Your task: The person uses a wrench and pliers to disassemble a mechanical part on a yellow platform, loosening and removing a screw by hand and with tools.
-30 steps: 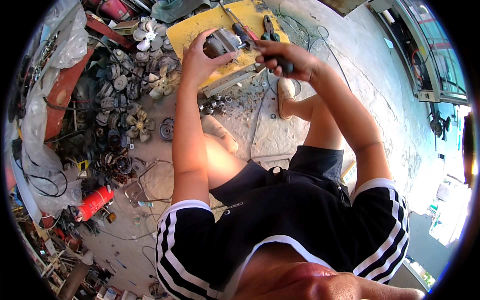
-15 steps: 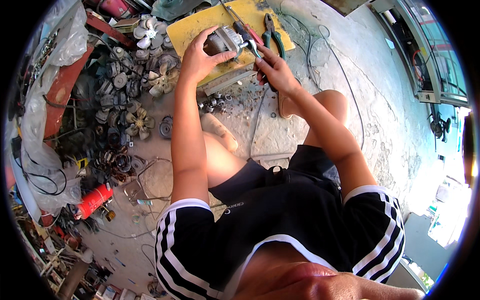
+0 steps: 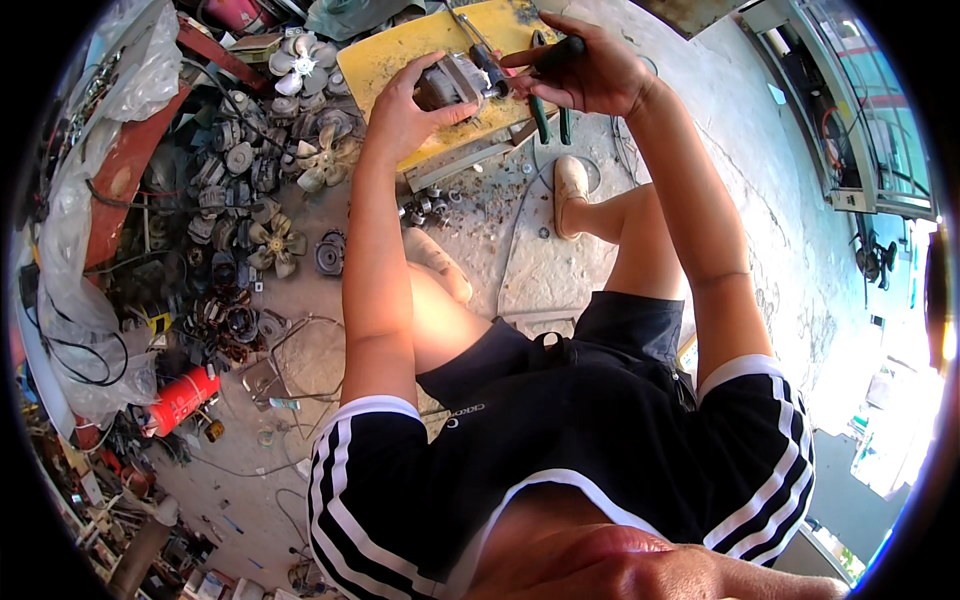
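Observation:
My left hand point(image 3: 400, 115) wraps round a small electric motor point(image 3: 448, 84), holding it over a yellow board point(image 3: 375, 62). Its fingers are on the far side and the thumb on the near side. A dark-handled tool point(image 3: 562, 52) sits in my right hand point(image 3: 612, 72), just right of the motor; the tool's working end is hidden. The fingertips of this hand reach toward the motor's shaft end. Beneath them lie pliers point(image 3: 541, 120) with dark green handles, partly covered by the hand. A screwdriver point(image 3: 474, 30) rests on the board beyond the motor.
Piled motors and parts point(image 3: 240, 160) crowd the floor at left, with several fan blades point(image 3: 322, 160) among them. A metal bar point(image 3: 460, 165) lies along the board's near edge. Small parts point(image 3: 428, 208) and a loose cable point(image 3: 512, 240) lie nearer me. A red cylinder point(image 3: 185, 398) lies at lower left.
My right hand has swung up and to the right, turning over, with the tool's handle now at the far side. My left hand and the motor stay nearly in place. My right foot shows more.

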`<state>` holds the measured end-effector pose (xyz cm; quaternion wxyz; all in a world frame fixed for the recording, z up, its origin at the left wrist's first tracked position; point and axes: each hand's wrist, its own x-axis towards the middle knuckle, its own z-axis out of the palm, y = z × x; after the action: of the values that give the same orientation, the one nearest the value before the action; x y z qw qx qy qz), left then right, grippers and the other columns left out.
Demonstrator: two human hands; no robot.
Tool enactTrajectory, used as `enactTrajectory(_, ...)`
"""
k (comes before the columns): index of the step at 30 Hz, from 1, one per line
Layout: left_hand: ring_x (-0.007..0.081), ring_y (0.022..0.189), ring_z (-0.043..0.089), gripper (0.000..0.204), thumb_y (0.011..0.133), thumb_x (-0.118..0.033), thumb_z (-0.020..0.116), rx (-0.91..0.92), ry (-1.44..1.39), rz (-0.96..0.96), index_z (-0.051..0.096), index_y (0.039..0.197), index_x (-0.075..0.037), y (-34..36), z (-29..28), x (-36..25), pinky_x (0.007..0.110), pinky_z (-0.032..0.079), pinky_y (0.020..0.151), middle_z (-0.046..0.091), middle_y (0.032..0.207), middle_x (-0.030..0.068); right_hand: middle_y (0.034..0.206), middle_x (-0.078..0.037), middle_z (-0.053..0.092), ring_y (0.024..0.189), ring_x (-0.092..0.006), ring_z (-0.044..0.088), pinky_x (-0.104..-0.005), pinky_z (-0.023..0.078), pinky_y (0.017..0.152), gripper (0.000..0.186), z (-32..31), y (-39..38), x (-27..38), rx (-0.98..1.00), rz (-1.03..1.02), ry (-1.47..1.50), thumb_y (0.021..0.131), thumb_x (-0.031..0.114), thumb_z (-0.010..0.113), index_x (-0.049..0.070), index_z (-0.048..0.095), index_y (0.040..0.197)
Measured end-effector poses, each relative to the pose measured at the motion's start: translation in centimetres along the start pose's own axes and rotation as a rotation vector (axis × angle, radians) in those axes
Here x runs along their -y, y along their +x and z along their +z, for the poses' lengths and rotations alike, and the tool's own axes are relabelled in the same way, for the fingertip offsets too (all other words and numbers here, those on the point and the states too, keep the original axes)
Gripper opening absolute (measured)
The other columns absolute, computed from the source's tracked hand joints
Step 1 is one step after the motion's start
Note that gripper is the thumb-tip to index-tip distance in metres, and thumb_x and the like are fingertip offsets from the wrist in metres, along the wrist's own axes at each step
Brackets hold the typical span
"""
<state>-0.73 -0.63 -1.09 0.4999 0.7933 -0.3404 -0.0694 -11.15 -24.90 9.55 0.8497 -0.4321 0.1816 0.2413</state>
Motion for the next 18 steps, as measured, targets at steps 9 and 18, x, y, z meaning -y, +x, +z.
enactTrajectory(9, 0.0313, 0.122, 0.054, 0.085, 0.064, -0.044, 0.085, -0.027, 0.093, 0.006, 0.051, 0.135, -0.012, -0.1, 0.1, -0.3, 0.04, 0.044, 0.102, 0.056, 0.132, 0.0162, 0.11, -0.014, 0.067, 0.083, -0.0127, 0.069, -0.0252, 0.062, 0.07, 0.062, 0.0, -1.4, -6.8, -0.112, -0.135, -0.114, 0.099, 0.019, 0.056, 0.008, 0.024, 0.151)
enactTrajectory(18, 0.0311, 0.123, 0.053, 0.084, 0.064, -0.046, 0.084, -0.072, 0.197, 0.101, 0.05, 0.135, -0.018, 0.2, 1.1, 0.1, 0.043, 0.041, 0.102, 0.056, 0.132, 0.0126, 0.096, -0.004, 0.062, 0.07, -0.0048, 0.058, -0.0187, 0.058, 0.062, 0.027, -1.5, 2.6, -7.3, -0.136, -0.142, -0.107, 0.101, 0.022, 0.055, 0.007, 0.05, 0.122)
